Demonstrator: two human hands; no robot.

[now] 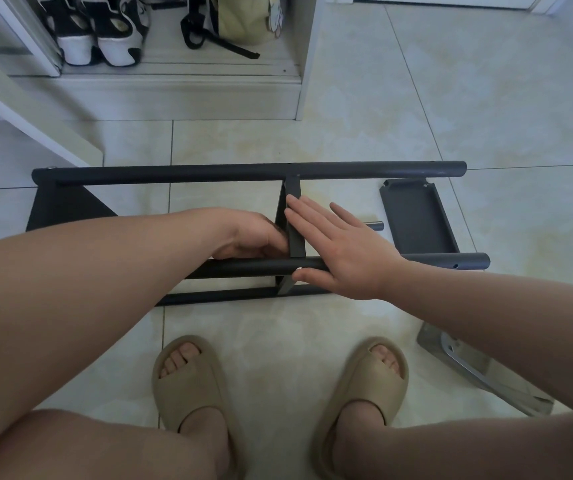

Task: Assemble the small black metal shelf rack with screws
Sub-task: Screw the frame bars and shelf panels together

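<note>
The black metal rack point(174, 174) lies on its side on the tiled floor, its round tubes running left to right. A flat middle shelf plate point(293, 216) stands between the far tube and the near tube point(243, 268). My right hand point(340, 251) lies flat with straight fingers against that plate, its thumb beside a silver screw head point(299, 270) on the near tube. My left hand point(250, 237) reaches in behind the near tube to the plate's left side with curled fingers; what they hold is hidden. A loose black shelf plate point(416, 220) lies to the right.
A clear plastic bag with a metal tool point(468, 368) lies on the floor at the right. My feet in beige slippers point(188, 382) stand just in front of the rack. A white cabinet point(299, 95) with shoes point(105, 32) and a bag stands behind it.
</note>
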